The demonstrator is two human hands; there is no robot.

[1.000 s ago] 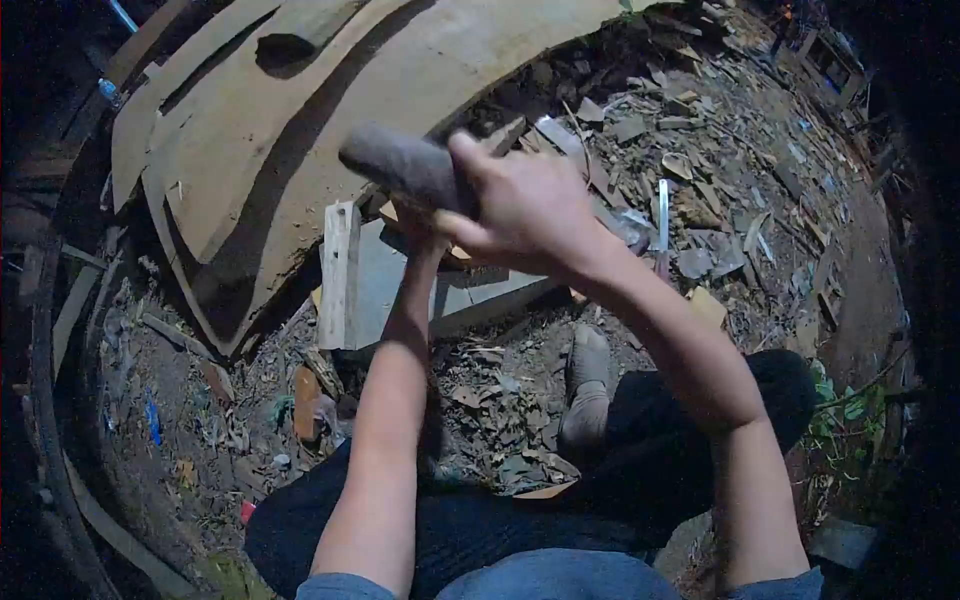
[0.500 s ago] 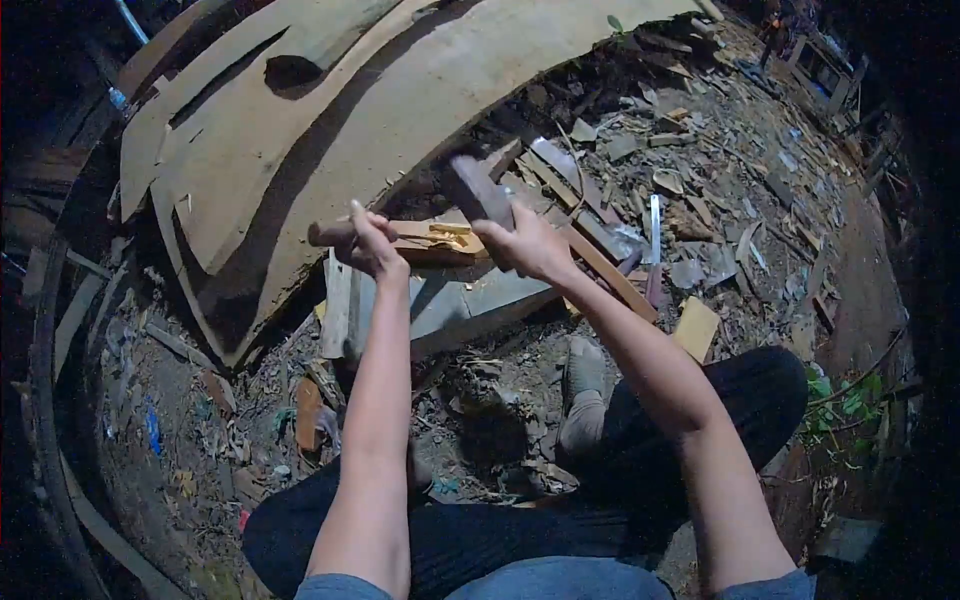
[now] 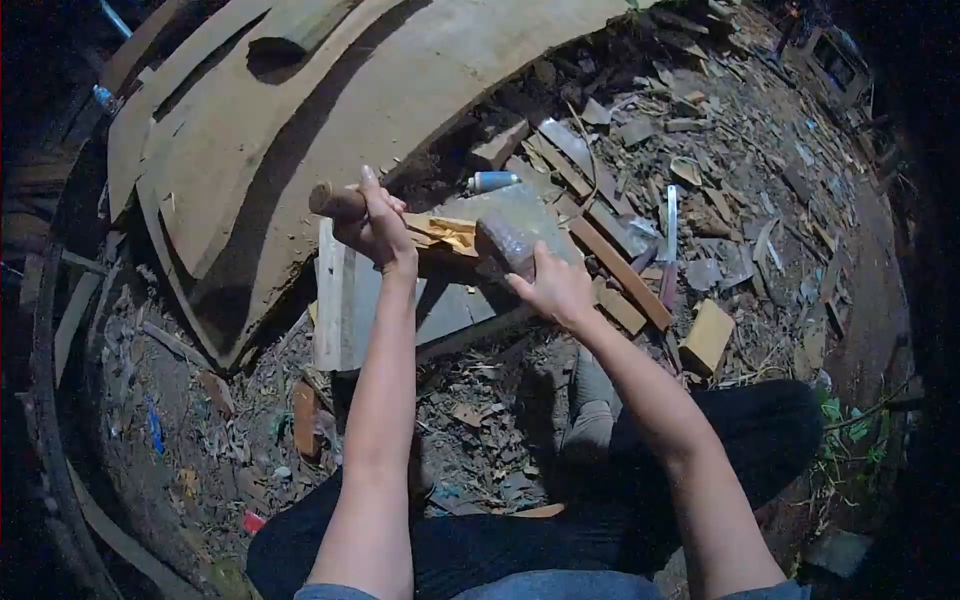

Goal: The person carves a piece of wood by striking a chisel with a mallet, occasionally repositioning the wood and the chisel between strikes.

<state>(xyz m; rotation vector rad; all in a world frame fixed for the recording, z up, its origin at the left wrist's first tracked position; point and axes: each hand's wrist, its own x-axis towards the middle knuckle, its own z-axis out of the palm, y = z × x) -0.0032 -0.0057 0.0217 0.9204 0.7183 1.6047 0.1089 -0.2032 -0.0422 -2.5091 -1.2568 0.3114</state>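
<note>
My left hand (image 3: pixel 382 228) is closed round the thick wooden handle of a chisel (image 3: pixel 338 202), its butt end sticking out to the left. Its tip end points toward an orange-brown piece of wood (image 3: pixel 428 228) with a rough, freshly cut hollow. My right hand (image 3: pixel 556 286) grips a dark, blocky wooden mallet (image 3: pixel 503 246), which overlaps the right end of the cut wood. Under both hands lies a grey wooden work block (image 3: pixel 450 312). A blue cylindrical can (image 3: pixel 492 181) lies just behind the mallet.
Large curved wooden slabs (image 3: pixel 330 130) fill the back left. Wood strips (image 3: pixel 622 272), a light-coloured block (image 3: pixel 707 336) and a metal blade-like tool (image 3: pixel 671 225) lie to the right. Chips and scraps cover the ground. My foot (image 3: pixel 592 400) is close in front of the work block.
My right hand has brought the mallet down and slightly right, uncovering the blue can. My left hand stays on the chisel, with its handle end tilted up more.
</note>
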